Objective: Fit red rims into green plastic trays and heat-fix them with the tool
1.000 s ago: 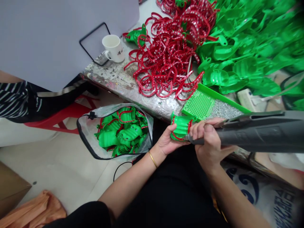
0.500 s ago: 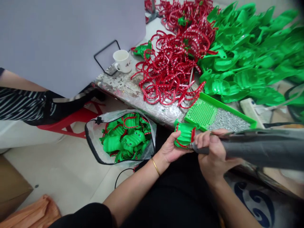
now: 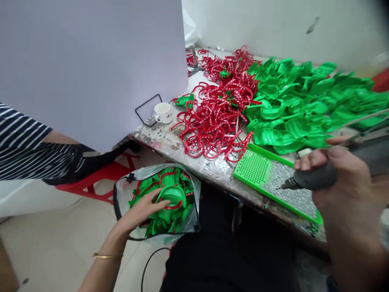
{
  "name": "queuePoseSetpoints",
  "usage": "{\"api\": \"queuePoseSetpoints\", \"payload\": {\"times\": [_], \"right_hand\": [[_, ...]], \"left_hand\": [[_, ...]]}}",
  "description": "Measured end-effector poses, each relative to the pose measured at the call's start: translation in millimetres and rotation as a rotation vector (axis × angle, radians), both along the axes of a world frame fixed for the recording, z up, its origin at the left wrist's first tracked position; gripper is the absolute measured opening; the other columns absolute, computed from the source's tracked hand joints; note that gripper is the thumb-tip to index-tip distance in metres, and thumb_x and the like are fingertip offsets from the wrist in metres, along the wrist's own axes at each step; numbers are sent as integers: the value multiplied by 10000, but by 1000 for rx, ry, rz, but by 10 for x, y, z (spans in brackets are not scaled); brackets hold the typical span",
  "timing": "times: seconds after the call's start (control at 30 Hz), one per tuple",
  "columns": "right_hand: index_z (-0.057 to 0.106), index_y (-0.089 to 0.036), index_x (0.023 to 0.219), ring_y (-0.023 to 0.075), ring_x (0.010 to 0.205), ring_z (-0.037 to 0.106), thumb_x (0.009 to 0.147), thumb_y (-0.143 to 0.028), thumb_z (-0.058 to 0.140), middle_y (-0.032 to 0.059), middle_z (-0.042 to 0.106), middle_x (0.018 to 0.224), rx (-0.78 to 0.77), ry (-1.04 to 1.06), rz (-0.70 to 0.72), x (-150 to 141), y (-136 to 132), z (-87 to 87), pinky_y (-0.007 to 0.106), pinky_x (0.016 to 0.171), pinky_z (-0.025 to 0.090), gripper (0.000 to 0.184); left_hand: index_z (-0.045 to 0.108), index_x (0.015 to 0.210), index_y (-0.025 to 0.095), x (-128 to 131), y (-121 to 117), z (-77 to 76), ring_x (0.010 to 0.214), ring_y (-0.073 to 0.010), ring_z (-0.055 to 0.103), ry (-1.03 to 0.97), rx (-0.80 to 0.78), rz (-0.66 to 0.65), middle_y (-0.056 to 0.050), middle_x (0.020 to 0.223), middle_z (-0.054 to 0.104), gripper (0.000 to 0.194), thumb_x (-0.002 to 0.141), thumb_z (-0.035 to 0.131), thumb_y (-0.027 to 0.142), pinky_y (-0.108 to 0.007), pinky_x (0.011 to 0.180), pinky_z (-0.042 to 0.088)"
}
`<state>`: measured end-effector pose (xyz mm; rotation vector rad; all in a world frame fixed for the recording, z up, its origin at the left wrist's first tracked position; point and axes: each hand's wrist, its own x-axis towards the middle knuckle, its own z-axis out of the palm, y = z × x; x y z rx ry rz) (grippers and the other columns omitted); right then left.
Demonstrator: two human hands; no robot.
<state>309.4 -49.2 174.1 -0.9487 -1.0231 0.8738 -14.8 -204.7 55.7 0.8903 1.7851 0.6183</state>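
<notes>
Left grip: fingers extended and spread, not closed, reaching into a clear bag below the front edge of the surface. Fingertips sit at the lower rim of a green tray with a red edge, apparently touching it; no clamp on it. This tray lies face up among other green-and-red pieces in the bag. A gold bangle is on the left wrist.

Right grip: fingers closed around a grey rotary tool, tip pointing left, above the right part of the surface. The tip sits over grey grit in a green perforated tray; contact cannot be told.

Further back on the surface: a tangle of red strips, a heap of green trays to their right, and a white mug beside a black wire frame. Left of the surface, a co-worker's striped sleeve shows above a red stool. A black cable runs on the floor below the bag.
</notes>
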Motion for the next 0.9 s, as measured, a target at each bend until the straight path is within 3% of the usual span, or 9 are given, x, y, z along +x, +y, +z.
{"api": "queuePoseSetpoints", "payload": {"times": [0.07, 0.13, 0.27, 0.37, 0.43, 0.53, 0.63, 0.73, 0.9], "right_hand": [[650, -182, 831, 165, 550, 571, 716, -140, 662, 14, 557, 605, 51, -45, 23, 84, 55, -30, 387, 590, 470, 123], [659, -171, 871, 203, 636, 618, 724, -184, 680, 46, 603, 691, 72, -86, 18, 174, 102, -69, 437, 678, 499, 148], [672, -167, 949, 264, 854, 639, 730, -282, 695, 117, 646, 906, 46, -147, 32, 351, 199, -133, 472, 786, 494, 249], [674, -155, 973, 275, 928, 621, 725, -320, 701, 141, 637, 1000, 64, -166, -10, 445, 280, -166, 459, 806, 475, 298], [662, -158, 1009, 265, 923, 620, 720, -332, 704, 132, 639, 994, 84, -148, -40, 479, 330, -184, 454, 831, 462, 340], [654, -159, 1015, 244, 908, 620, 712, -332, 709, 117, 641, 986, 112, -113, -52, 517, 391, -218, 444, 891, 438, 353], [663, -153, 968, 235, 913, 617, 718, -353, 705, 111, 645, 980, 85, -95, -76, 588, 441, -266, 443, 907, 427, 323], [664, -171, 961, 221, 923, 608, 734, -410, 683, 82, 653, 961, 52, -140, -121, 684, 452, -318, 437, 904, 435, 330], [608, -191, 1129, 210, 1084, 564, 779, -353, 659, 92, 607, 1161, 98, -250, -308, 726, 240, -367, 409, 968, 417, 389]], "left_hand": [[603, 1138, 147, -113, 38, -118, 1171, -389, 480, 406, 46, 5, -148, 1181, 608, 579, 616, 697, 380, -496, 1005, 320], [580, 1164, 124, -34, 175, -113, 1161, -368, 478, 544, 179, -40, -168, 1182, 590, 574, 660, 661, 386, -485, 1009, 315], [571, 1193, 238, 562, 761, 305, 1146, -248, 501, 188, 553, -211, -67, 1229, 572, 442, 768, 599, 355, -355, 1019, 319], [580, 1185, 224, 1179, 1467, 637, 1068, -216, 540, -130, 744, -436, -75, 1174, 599, 379, 822, 543, 322, -309, 954, 358], [584, 1165, 188, 1613, 2016, 711, 1036, -224, 537, -180, 864, -554, -101, 1133, 602, 361, 824, 534, 299, -332, 948, 349], [649, 960, 155, 2217, 2767, 614, 1026, -282, 499, -71, 876, -637, -114, 986, 609, 311, 663, 706, 227, -420, 992, 282], [621, 685, 162, 2640, 3220, 427, 1107, -383, 411, -5, 827, -649, -130, 930, 590, 371, 383, 833, 116, -558, 1034, 112], [561, 569, 171, 2809, 3380, 285, 1163, -423, 353, 55, 781, -682, -143, 974, 583, 398, 300, 803, 7, -605, 1022, -35], [633, 724, 138, 2730, 3437, 256, 1157, -422, 375, 129, 763, -823, -161, 1094, 567, 420, 349, 751, -8, -626, 1014, -2]]}}
